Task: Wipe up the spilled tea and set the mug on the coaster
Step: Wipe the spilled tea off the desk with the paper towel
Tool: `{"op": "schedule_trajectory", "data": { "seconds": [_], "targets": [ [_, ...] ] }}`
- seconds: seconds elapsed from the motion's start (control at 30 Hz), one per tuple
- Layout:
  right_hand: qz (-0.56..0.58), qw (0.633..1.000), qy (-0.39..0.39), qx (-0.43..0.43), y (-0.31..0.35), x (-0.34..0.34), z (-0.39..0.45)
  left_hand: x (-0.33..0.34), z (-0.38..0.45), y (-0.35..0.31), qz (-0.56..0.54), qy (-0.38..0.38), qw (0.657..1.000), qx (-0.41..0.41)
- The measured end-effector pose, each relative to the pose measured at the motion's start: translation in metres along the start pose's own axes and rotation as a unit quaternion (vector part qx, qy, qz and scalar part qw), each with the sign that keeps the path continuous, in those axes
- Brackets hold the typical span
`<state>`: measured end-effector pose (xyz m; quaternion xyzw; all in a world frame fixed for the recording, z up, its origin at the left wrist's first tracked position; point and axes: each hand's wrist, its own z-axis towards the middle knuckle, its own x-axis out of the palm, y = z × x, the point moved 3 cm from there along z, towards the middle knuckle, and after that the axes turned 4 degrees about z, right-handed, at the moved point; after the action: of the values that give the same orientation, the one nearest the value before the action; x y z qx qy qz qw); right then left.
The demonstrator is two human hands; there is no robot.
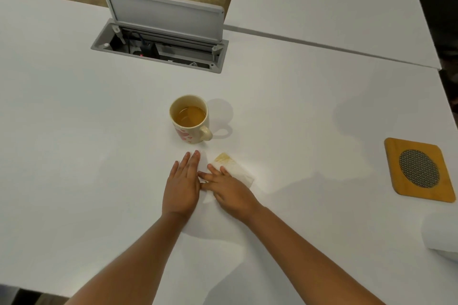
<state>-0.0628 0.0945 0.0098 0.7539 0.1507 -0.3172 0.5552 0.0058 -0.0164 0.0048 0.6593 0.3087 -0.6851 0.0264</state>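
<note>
- Left hand (pixel 183 188): flat on the table (pixel 74 131), palm down, fingers straight and close together, holding nothing. It lies just beside the tissue's left edge; whether it pins a corner, cannot tell.
- Right hand (pixel 229 192): lies on the tissue (pixel 234 168), fingers straight and slightly spread, pressing it down. No pinch visible.
- Tissue: white, folded, flat on the table just in front of the mug. Far corner is stained tea-brown. Judged light, limp, weak where wet; likely to tear or bunch if dragged by one corner. Better pushed under a flat palm, or gathered from the dry near end.
- Spill: no open puddle visible on the white top around the tissue; a thin film could be hidden by glare. Wiping looks near done.
- Mug (pixel 190 120): cream, pink pattern, upright, just beyond the hands. Handle (pixel 205 132) points right and toward the person. Holds tea about halfway up. Judged stiff, breakable, moderately heavy, glaze slippery with damp fingers. Take by the handle, keep level, move slowly to avoid a fresh spill.
- Coaster (pixel 418 169): wooden square with a dark mesh disc, well to the right of the mug, bare. Mug not yet on it.
- Paper roll (pixel 441 233): white, at the right edge, partly cut off.
- Cable hatch (pixel 161 39): far side, lid up.
</note>
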Motion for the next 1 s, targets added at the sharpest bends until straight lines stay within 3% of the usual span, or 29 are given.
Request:
{"op": "schedule_trajectory", "data": {
  "seconds": [0.07, 0.13, 0.23, 0.37, 0.6, 1.0],
  "targets": [
    [0.071, 0.996, -0.018, 0.054, 0.001, -0.008, -0.004, 0.001, -0.001, 0.0, 0.013, 0.004, 1.0, 0.003],
    [0.109, 0.984, -0.09, 0.104, -0.002, -0.02, -0.011, 0.001, -0.001, 0.0, 0.023, 0.007, 1.0, 0.007],
    [0.024, 0.976, -0.172, 0.128, -0.006, -0.027, -0.018, 0.002, -0.001, 0.0, 0.037, 0.008, 0.999, 0.009],
    [-0.149, 0.975, -0.105, 0.126, 0.0, -0.003, -0.003, 0.003, 0.001, 0.0, 0.043, 0.015, 0.999, 0.011],
    [-0.203, 0.977, -0.068, 0.006, -0.001, -0.004, 0.016, 0.003, -0.001, -0.001, 0.041, 0.027, 0.999, 0.01],
    [-0.252, 0.949, -0.163, 0.093, -0.067, -0.105, 0.07, -0.005, 0.003, -0.005, 0.04, 0.016, 0.999, -0.004]
  ]
}}
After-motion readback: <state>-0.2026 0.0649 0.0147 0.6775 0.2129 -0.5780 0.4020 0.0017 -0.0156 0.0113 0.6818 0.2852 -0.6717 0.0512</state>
